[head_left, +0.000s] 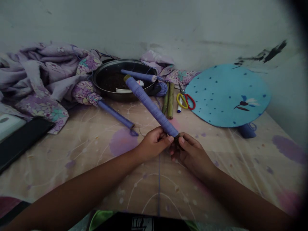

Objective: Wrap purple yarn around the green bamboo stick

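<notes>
A stick wrapped in purple yarn (152, 108) slants up and to the left over the patterned cloth, its bare greenish tip showing at the upper end. My left hand (157, 141) is closed round its lower end, thumb on top. Beside it, my right hand (189, 149) pinches the same lower end, where a bit of the bare stick shows. A strand of purple yarn (158, 186) runs from below my hands down toward the front edge of the table.
A black pan (108, 93) holds another wrapped stick. Floral fabric (45, 77) lies at the left near a black flat object (24, 141). Bare green sticks (170, 101), scissors (186, 100) and a blue oval board (226, 96) are toward the back right.
</notes>
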Tool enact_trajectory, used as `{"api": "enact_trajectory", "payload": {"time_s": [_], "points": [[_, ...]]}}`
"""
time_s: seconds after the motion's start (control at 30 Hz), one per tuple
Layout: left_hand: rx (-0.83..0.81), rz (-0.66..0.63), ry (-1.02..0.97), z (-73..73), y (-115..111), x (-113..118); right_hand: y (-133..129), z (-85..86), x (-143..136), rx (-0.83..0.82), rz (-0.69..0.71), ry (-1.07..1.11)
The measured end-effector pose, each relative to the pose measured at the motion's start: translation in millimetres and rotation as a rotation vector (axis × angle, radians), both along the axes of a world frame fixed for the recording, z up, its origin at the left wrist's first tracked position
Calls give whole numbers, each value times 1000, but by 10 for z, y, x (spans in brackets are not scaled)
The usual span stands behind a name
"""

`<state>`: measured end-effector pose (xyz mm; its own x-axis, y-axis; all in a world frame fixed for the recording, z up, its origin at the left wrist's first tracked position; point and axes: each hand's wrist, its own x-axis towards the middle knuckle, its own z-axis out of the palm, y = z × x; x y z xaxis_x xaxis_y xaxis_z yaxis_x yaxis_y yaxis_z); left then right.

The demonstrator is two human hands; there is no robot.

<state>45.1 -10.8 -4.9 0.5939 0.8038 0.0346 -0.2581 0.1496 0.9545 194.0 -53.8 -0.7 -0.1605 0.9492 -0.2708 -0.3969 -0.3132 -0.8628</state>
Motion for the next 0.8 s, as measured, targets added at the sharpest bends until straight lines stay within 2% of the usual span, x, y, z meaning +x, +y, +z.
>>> {"api": "enact_trajectory", "payload": {"time_s": [0.13, 0.37, 0.5, 0.7, 0.8], "points": [[-89, -111, -69, 8, 7, -5, -1, 8, 11, -3, 67, -3], [-115, -107, -22, 3, 56, -22, 19, 28, 35, -11, 176, 12], [-59, -3, 65, -25, 49, -21, 17, 51, 32, -31, 126, 25], [10, -6, 104, 7, 23, -10, 5, 6, 36, 52, 72, -23], [45, -2, 138, 40, 16, -8, -2, -5, 35, 24, 59, -51]]}}
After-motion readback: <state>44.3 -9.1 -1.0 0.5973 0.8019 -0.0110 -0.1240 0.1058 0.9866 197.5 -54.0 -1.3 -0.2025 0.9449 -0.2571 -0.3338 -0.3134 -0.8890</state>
